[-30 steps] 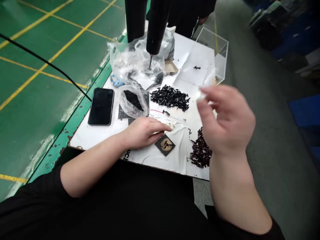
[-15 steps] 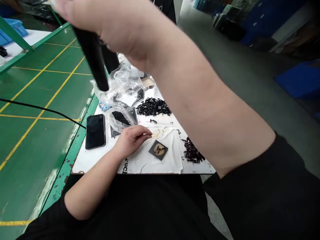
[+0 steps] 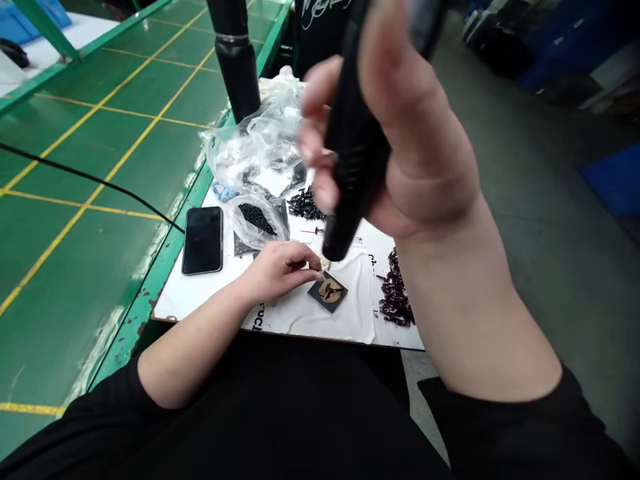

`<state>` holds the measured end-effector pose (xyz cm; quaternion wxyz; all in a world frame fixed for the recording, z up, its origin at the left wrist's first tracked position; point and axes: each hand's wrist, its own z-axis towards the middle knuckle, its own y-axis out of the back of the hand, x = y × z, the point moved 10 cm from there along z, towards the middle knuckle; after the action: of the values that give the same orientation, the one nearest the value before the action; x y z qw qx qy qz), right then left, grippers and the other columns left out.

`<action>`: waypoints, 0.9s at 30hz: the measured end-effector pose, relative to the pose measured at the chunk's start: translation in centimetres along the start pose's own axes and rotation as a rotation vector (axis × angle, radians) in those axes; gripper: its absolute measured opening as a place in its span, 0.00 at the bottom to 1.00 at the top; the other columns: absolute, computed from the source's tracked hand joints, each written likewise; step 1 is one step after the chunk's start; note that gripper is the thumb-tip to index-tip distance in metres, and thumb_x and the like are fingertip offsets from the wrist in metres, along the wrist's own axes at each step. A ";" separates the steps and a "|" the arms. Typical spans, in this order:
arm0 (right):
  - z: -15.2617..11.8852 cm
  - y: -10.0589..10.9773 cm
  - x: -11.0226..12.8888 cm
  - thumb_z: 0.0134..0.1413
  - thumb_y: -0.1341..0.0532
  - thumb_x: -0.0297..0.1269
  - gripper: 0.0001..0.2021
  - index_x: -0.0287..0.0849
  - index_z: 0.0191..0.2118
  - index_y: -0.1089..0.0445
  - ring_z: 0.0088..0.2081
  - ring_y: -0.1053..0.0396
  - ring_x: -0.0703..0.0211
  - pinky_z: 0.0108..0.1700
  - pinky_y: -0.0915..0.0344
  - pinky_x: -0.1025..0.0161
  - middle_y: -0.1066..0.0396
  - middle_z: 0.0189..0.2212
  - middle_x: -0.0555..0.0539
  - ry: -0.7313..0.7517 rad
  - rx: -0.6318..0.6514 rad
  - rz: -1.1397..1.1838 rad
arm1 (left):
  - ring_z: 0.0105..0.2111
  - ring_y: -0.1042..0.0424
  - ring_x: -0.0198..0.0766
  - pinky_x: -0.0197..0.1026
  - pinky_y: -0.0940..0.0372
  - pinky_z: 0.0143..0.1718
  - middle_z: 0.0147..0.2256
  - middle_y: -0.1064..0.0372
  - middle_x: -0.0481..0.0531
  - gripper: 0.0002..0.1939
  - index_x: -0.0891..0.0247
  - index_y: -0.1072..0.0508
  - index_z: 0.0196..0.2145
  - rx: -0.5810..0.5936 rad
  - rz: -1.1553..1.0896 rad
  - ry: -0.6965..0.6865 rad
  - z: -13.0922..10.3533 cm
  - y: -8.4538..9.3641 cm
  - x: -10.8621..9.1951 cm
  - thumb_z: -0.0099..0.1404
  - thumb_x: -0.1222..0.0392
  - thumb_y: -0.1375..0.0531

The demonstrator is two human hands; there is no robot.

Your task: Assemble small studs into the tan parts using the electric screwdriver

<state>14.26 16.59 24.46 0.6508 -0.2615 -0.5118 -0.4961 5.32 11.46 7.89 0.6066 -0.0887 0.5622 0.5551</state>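
Observation:
My right hand [image 3: 395, 127] is raised close to the camera, wrapped round a black electric screwdriver [image 3: 357, 167] whose tapered end points down over the table; it is blurred. Low over the white cloth [image 3: 350, 320], my left hand [image 3: 287, 270] pinches thumb and forefinger together at the corner of a dark square block [image 3: 329, 293]. Whatever sits in the pinch is too small to make out. A small dark part lies in the block's round, tan-coloured middle. Tiny gold-coloured pieces [image 3: 325, 261] lie just behind the block, partly hidden by my hands.
A phone [image 3: 203, 240] with a cable lies at left. Behind are a clear bag of black bits [image 3: 257, 220], crumpled plastic [image 3: 265, 140], black parts [image 3: 304, 205] and a black cylinder [image 3: 237, 73]. Dark red parts [image 3: 396, 293] lie at right. A green-surfaced bench [image 3: 100, 167] adjoins the table.
My right hand has come down and to the right with the screwdriver. My left hand's fingertips have moved from the gold-coloured pieces to the block's corner. The view has shifted slightly.

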 end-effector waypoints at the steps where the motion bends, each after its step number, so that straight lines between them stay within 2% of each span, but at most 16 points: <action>1: -1.6 0.8 -0.9 0.59 0.42 0.82 0.40 0.46 0.46 0.22 0.31 0.25 0.58 0.27 0.26 0.61 0.23 0.37 0.46 -0.028 -0.040 -0.003 | 0.32 0.23 0.34 0.35 0.32 0.37 0.35 0.18 0.49 0.08 0.62 0.17 0.39 0.027 -0.027 -0.020 0.0 -0.3 -0.1 0.72 0.55 0.27; 4: -5.7 2.3 -2.7 0.57 0.38 0.81 0.37 0.50 0.49 0.24 0.31 0.25 0.55 0.32 0.23 0.54 0.23 0.37 0.46 -0.058 -0.164 -0.068 | 0.37 0.19 0.36 0.36 0.30 0.42 0.38 0.16 0.52 0.07 0.62 0.15 0.41 0.105 -0.083 -0.048 -0.1 -1.2 -0.3 0.74 0.56 0.28; 6: -7.7 2.5 -2.6 0.57 0.35 0.79 0.35 0.51 0.49 0.24 0.31 0.25 0.54 0.34 0.22 0.52 0.25 0.37 0.46 -0.008 -0.249 -0.076 | 0.38 0.18 0.37 0.35 0.30 0.42 0.40 0.15 0.54 0.06 0.62 0.15 0.43 0.140 -0.095 -0.046 -0.1 -1.5 -0.4 0.74 0.57 0.29; 8: -9.2 2.4 -2.2 0.61 0.42 0.80 0.36 0.52 0.52 0.26 0.29 0.26 0.55 0.32 0.22 0.52 0.27 0.35 0.47 0.042 -0.345 -0.099 | 0.39 0.18 0.37 0.35 0.29 0.42 0.41 0.14 0.54 0.06 0.62 0.14 0.43 0.160 -0.095 -0.047 -0.2 -1.8 -0.6 0.74 0.57 0.29; 11: -10.6 2.1 -1.7 0.65 0.60 0.81 0.41 0.54 0.58 0.33 0.21 0.33 0.57 0.25 0.27 0.53 0.35 0.27 0.51 0.062 -0.450 -0.182 | 0.38 0.17 0.37 0.35 0.29 0.41 0.41 0.14 0.55 0.05 0.62 0.14 0.43 0.176 -0.101 -0.053 -0.2 -2.0 -0.8 0.74 0.58 0.29; 13: -11.2 2.1 -1.6 0.65 0.60 0.81 0.39 0.55 0.58 0.35 0.17 0.39 0.59 0.22 0.31 0.55 0.43 0.23 0.54 0.071 -0.491 -0.207 | 0.38 0.17 0.37 0.35 0.29 0.41 0.41 0.14 0.55 0.05 0.61 0.14 0.43 0.181 -0.113 -0.055 -0.2 -2.1 -0.8 0.74 0.58 0.29; 16: -11.5 1.9 -1.9 0.63 0.47 0.80 0.34 0.57 0.55 0.35 0.16 0.43 0.60 0.19 0.34 0.56 0.45 0.22 0.56 0.079 -0.503 -0.214 | 0.39 0.17 0.38 0.36 0.28 0.41 0.41 0.14 0.55 0.04 0.61 0.15 0.42 0.169 -0.142 -0.061 -0.2 -2.0 -0.7 0.74 0.58 0.29; 18: -11.5 1.6 -2.3 0.61 0.41 0.79 0.33 0.58 0.56 0.36 0.16 0.44 0.61 0.19 0.35 0.56 0.45 0.22 0.56 0.077 -0.479 -0.243 | 0.38 0.17 0.38 0.36 0.28 0.41 0.40 0.14 0.55 0.04 0.61 0.15 0.42 0.163 -0.164 -0.068 -0.3 -1.9 -0.7 0.74 0.58 0.29; 23: -11.3 1.2 -2.7 0.61 0.41 0.79 0.34 0.56 0.55 0.35 0.16 0.43 0.62 0.19 0.37 0.57 0.43 0.22 0.55 0.179 -0.443 -0.217 | 0.38 0.17 0.39 0.37 0.28 0.42 0.40 0.14 0.56 0.05 0.61 0.14 0.44 0.173 -0.186 -0.069 -0.3 -1.8 -0.7 0.75 0.59 0.30; 27: -11.2 1.1 -2.9 0.58 0.42 0.82 0.37 0.55 0.55 0.34 0.16 0.43 0.62 0.20 0.38 0.57 0.43 0.22 0.55 0.172 -0.441 -0.179 | 0.41 0.15 0.40 0.37 0.26 0.45 0.43 0.14 0.57 0.06 0.61 0.13 0.46 0.198 -0.218 -0.037 -0.3 -1.7 -0.5 0.75 0.60 0.31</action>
<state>19.88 8.58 18.15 0.5728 -0.3075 -0.3551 -0.6718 6.56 10.33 7.25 0.6793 -0.0790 0.5900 0.4292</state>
